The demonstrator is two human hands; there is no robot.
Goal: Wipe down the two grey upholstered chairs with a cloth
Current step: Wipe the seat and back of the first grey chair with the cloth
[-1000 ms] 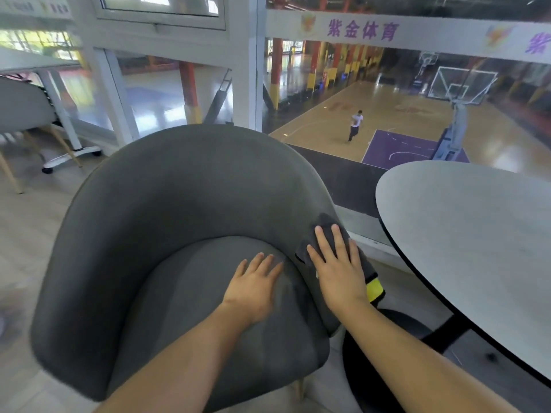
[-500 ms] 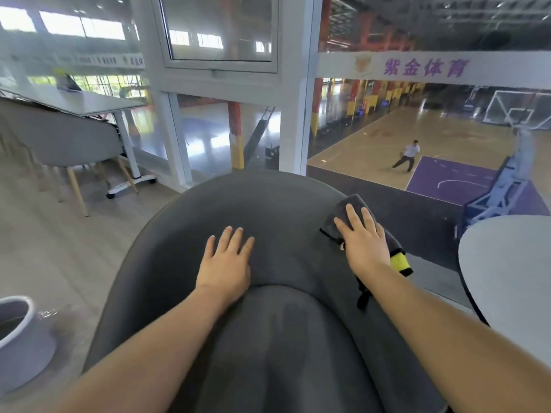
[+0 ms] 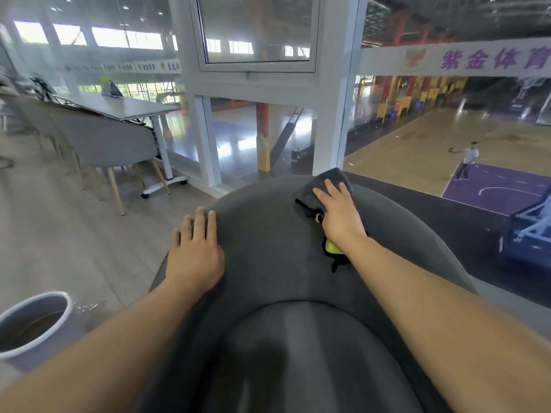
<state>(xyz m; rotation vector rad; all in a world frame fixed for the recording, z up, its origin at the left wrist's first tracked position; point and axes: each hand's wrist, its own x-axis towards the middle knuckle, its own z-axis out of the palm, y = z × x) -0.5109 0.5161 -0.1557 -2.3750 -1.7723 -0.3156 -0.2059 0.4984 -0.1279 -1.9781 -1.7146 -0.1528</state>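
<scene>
Both hands lie flat, fingers [image 3: 199,222] straight — left hand [image 3: 195,251] empty on the grey chair [image 3: 268,281] backrest at centre, right hand [image 3: 340,217] pressing the cloth [image 3: 311,198], half hidden beneath it.

**The Person's Arms as Seen from the Head Camera**

The left hand [image 3: 195,254] and right hand [image 3: 340,214] are bare. The left forearm [image 3: 119,338] and right forearm [image 3: 432,293] are likewise bare along their whole visible length, down to the picture's lower edge.
</scene>
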